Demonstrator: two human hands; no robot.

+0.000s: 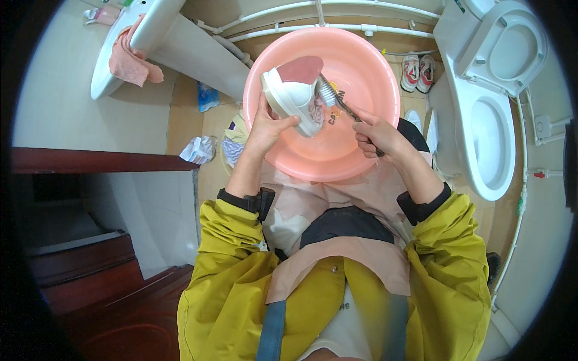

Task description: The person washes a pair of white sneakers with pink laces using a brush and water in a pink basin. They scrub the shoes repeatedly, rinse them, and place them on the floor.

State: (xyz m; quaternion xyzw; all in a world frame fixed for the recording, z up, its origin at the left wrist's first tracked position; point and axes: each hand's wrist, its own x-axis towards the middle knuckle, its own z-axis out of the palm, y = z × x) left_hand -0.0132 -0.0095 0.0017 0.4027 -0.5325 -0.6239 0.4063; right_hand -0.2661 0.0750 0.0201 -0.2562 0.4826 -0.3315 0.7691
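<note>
My left hand (270, 121) grips a white shoe (293, 95) by its sole, tilted over a large pink plastic basin (289, 158). A dusty-pink panel covers one end of the shoe, and pinkish fabric or laces show at its lower right. In my right hand (377, 133) is a dark-handled scrub brush (328, 94). Its white bristles touch or nearly touch the right side of the shoe; the exact contact is hard to tell. Dark printing marks the basin's floor, partly behind the brush. My fingers hide part of the brush handle.
A toilet (490, 135) with its lid up stands to the right, beside red-and-white sneakers (417, 72). On the left are a washbasin with a pink cloth (131, 58), a crumpled plastic bag (198, 150) and a tub of fabric (234, 144). White pipes (334, 28) run behind the basin.
</note>
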